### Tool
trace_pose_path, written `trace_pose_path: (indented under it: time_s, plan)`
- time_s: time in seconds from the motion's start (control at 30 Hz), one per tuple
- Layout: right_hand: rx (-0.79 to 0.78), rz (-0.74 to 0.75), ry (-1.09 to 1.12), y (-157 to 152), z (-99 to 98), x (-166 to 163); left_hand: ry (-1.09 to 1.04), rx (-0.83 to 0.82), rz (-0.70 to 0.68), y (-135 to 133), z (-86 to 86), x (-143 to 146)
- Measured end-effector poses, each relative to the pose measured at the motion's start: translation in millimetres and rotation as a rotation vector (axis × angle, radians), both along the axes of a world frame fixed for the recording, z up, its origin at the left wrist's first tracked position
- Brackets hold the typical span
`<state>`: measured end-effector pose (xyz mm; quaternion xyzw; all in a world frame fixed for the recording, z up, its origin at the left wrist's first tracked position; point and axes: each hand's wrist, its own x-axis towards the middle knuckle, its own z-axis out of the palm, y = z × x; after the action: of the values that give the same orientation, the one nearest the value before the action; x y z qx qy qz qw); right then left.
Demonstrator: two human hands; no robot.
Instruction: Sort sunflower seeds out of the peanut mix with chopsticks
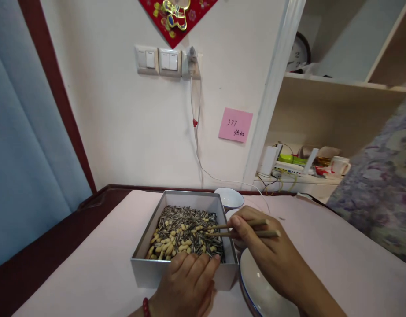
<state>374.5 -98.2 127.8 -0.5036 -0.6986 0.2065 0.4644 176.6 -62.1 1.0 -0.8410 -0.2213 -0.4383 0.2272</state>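
A grey open box (145,270) stands on the pink-covered table, filled with striped sunflower seeds (181,215) and peanuts in their shells (166,248). My left hand (188,281) is closed over the box's front rim, fingers bent across the edge; its thumb is mostly hidden. A pair of wooden chopsticks (271,234) is held in my right hand (260,251), above the box's right wall. Their slightly parted tips reach down among the seeds, close to a peanut; whether they pinch it I cannot tell.
Right of the box lies a white blue-rimmed plate (265,290). A white bowl (229,198) stands behind, with another white dish partly hidden by my right hand. A thin white cable (219,179) runs from the wall socket onto the table. Patterned fabric (381,176) hangs at right.
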Motion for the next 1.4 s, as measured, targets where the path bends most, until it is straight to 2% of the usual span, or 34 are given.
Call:
trace_pose_path:
  time_s: [0.23,0.8,1.1,1.3,1.4]
  plan:
    - [-0.004,-0.021,-0.015,16,-17.9,-11,-0.008,-0.003,0.001,-2,2.2,1]
    - [-0.052,-0.016,0.011,10,-13.4,1,0.008,0.001,0.002,-1,2.3,1]
    - [-0.063,-0.047,0.004,18,-21.0,-5,0.004,0.008,-0.008,0,-0.5,0]
    - [-0.032,-0.051,0.032,7,-10.4,1,-0.004,0.0,-0.009,-2,1.4,-1]
    - [0.074,-0.149,0.016,-10,4.6,17,-0.002,-0.01,-0.025,-1,0.2,-1]
